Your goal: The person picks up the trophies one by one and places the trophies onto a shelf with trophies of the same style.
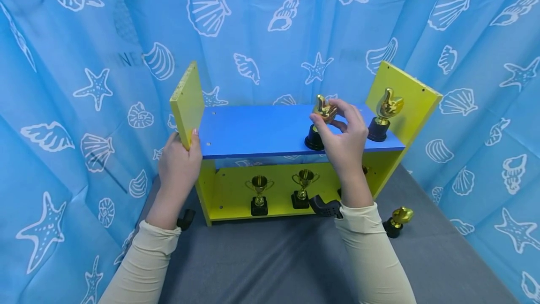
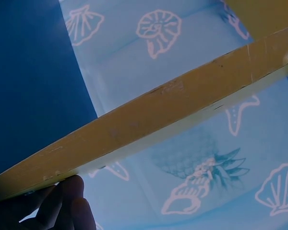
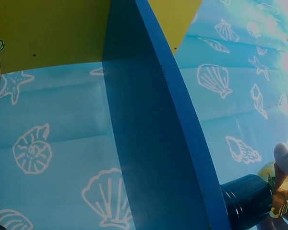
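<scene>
My right hand (image 1: 348, 137) pinches the gold top of a thumbs-up trophy (image 1: 314, 139), whose black base stands at the blue shelf board (image 1: 253, 128). In the right wrist view that trophy's black base (image 3: 247, 199) meets the board's edge, with fingertips on the gold part. To its right a second thumbs-up trophy (image 1: 378, 128) stands upright on the same board. My left hand (image 1: 180, 161) grips the front edge of the yellow left side panel (image 1: 187, 102), thumb on the inner face. The left wrist view shows its fingers (image 2: 73, 189) against the panel's edge (image 2: 134, 122).
On the yellow lower shelf (image 1: 236, 203) stand small gold cup trophies (image 1: 259, 196), one (image 1: 301, 190) mid-shelf and another partly hidden behind my right wrist. Another gold-topped trophy (image 1: 394, 224) is on the grey cloth (image 1: 261, 257) at right. A blue seashell curtain (image 1: 261, 27) hangs behind.
</scene>
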A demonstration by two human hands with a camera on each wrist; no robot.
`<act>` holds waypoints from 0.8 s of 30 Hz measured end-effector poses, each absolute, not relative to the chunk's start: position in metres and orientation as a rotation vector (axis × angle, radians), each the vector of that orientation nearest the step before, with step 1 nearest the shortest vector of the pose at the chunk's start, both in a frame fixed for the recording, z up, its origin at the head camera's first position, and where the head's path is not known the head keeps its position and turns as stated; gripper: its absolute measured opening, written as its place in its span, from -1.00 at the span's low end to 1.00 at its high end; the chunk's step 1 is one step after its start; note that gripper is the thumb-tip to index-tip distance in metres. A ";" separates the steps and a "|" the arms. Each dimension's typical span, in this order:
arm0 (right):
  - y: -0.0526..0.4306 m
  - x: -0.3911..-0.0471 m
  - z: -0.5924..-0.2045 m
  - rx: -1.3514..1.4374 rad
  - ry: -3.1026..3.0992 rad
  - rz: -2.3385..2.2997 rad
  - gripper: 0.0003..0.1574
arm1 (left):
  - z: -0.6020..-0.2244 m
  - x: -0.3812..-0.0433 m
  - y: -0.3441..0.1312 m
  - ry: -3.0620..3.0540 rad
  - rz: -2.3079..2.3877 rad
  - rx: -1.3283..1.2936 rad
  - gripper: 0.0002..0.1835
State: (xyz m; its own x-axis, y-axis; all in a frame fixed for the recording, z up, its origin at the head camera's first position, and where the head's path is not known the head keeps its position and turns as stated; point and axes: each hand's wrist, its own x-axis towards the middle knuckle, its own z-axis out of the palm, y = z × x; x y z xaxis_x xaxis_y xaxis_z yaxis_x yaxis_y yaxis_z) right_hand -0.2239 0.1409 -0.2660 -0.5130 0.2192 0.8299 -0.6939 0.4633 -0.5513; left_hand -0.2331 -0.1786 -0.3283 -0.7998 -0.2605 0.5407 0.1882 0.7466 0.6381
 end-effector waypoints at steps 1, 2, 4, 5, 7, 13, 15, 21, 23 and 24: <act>0.141 -0.224 -0.266 0.410 -1.765 1.205 -0.51 | -0.328 -0.233 -0.178 -2.317 -0.934 0.056 -0.41; 0.141 -0.224 -0.266 0.407 -1.767 1.207 -0.51 | -0.328 -0.233 -0.178 -2.318 -0.934 0.058 -0.41; 0.141 -0.225 -0.267 0.402 -1.768 1.213 -0.51 | -0.328 -0.233 -0.178 -2.320 -0.931 0.061 -0.41; 0.141 -0.226 -0.267 0.400 -1.768 1.215 -0.51 | -0.328 -0.232 -0.177 -2.320 -0.930 0.064 -0.41; 0.141 -0.226 -0.267 0.396 -1.767 1.215 -0.50 | -0.328 -0.232 -0.177 -2.321 -0.927 0.068 -0.41; 0.140 -0.227 -0.269 0.388 -1.761 1.204 -0.49 | -0.329 -0.233 -0.177 -2.315 -0.927 0.059 -0.43; 0.140 -0.227 -0.269 0.395 -1.758 1.201 -0.48 | -0.329 -0.233 -0.178 -2.315 -0.924 0.055 -0.43; 0.139 -0.225 -0.270 0.407 -1.737 1.188 -0.45 | -0.330 -0.233 -0.178 -2.312 -0.918 0.054 -0.43; 0.139 -0.226 -0.271 0.406 -1.732 1.181 -0.43 | -0.330 -0.233 -0.178 -2.312 -0.919 0.055 -0.42; 0.139 -0.225 -0.271 0.404 -1.732 1.178 -0.41 | -0.330 -0.233 -0.178 -2.313 -0.920 0.055 -0.42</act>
